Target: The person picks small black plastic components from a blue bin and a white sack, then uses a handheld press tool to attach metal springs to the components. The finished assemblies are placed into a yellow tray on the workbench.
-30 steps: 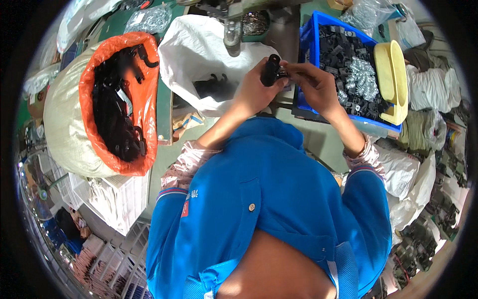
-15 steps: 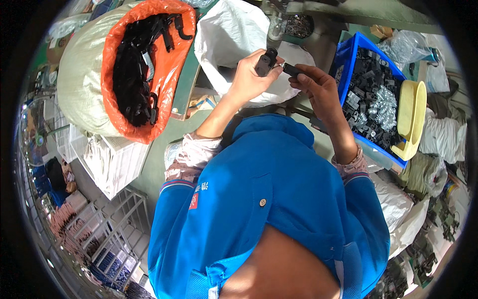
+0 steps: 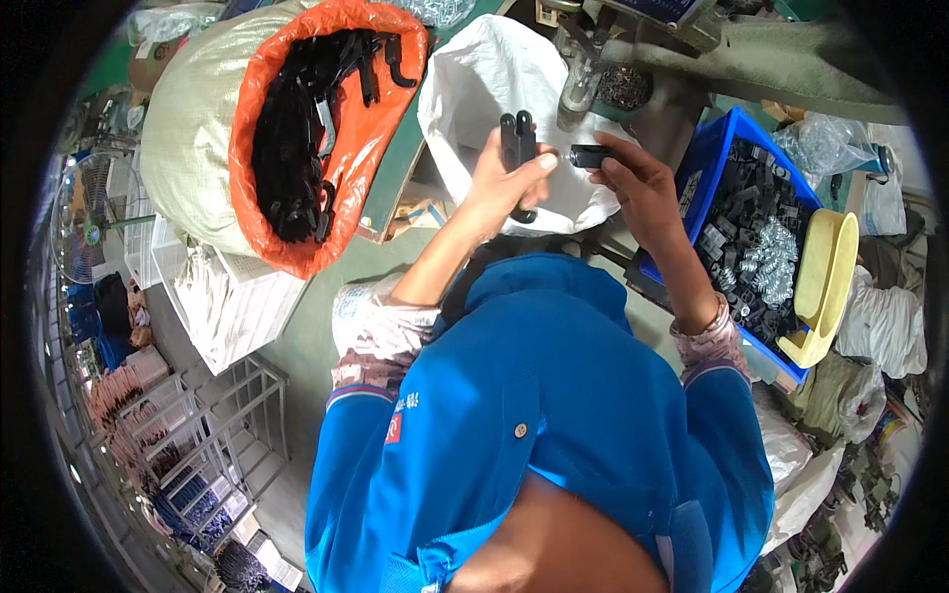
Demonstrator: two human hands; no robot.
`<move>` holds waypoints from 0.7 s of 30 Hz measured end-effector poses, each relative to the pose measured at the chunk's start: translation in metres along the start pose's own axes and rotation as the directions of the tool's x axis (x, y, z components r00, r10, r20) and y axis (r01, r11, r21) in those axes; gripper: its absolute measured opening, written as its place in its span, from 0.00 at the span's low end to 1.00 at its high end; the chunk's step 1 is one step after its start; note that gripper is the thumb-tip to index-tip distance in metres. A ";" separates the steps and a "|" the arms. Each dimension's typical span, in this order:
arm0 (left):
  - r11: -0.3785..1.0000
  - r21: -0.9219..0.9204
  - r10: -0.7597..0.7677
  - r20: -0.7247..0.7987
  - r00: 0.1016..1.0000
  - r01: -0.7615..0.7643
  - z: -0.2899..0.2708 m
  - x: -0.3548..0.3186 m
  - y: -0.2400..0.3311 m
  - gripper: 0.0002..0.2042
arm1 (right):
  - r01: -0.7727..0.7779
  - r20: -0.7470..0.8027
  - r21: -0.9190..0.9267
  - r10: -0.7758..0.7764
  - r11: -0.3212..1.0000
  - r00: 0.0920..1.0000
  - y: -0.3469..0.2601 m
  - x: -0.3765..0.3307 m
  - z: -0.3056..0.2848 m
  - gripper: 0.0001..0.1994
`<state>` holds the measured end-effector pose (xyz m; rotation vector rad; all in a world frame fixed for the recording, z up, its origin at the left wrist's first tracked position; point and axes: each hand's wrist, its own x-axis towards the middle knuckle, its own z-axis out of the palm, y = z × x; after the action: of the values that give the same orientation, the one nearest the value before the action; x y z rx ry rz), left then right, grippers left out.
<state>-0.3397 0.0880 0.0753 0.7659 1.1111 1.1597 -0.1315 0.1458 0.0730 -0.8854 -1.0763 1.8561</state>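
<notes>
My left hand [image 3: 491, 190] is closed around a long black part [image 3: 517, 138] with two rounded prongs at its top; its lower end sticks out below my fingers. Between thumb and fingers of my right hand [image 3: 638, 188] is a small black block-shaped part [image 3: 591, 155]. A silvery tip, perhaps a spring, shows at that part's left end. The two parts are apart, facing each other across a small gap. Both hands are over the mouth of an open white sack [image 3: 473, 94].
On the left a pale sack lined with an orange bag [image 3: 346, 203] holds black curved parts. At right, a blue bin [image 3: 714, 143] holds small black parts and a pile of silvery springs [image 3: 771, 262]. A yellow tray [image 3: 826, 277] sits on its edge. A machine arm [image 3: 751, 59] crosses the top right.
The black part in my left hand has turned so its two prongs point up. My right hand has moved slightly right with its small part, widening the gap. The view has shifted a little.
</notes>
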 end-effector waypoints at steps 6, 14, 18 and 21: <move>0.945 -0.242 -0.179 0.170 0.969 0.218 0.006 -0.016 0.009 0.13 | 0.010 0.079 -0.081 -0.004 0.997 0.997 -0.032 0.005 -0.018 0.16; 0.902 -0.270 -0.253 0.304 0.919 0.337 0.026 -0.014 0.002 0.17 | -0.001 0.094 -0.046 0.006 0.999 0.996 -0.048 0.001 -0.031 0.14; 0.896 -0.283 -0.230 0.362 0.903 0.342 0.031 -0.016 -0.001 0.17 | -0.013 0.068 -0.068 0.017 0.998 0.998 -0.045 -0.006 -0.034 0.13; 0.962 -0.104 -0.193 0.395 0.898 0.252 0.034 -0.015 0.000 0.18 | 0.003 0.040 -0.075 0.000 0.997 0.999 -0.041 -0.009 -0.035 0.13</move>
<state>-0.3072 0.0758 0.0897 0.6877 0.7499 0.8438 -0.0858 0.1628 0.0976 -0.8932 -1.1779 1.8498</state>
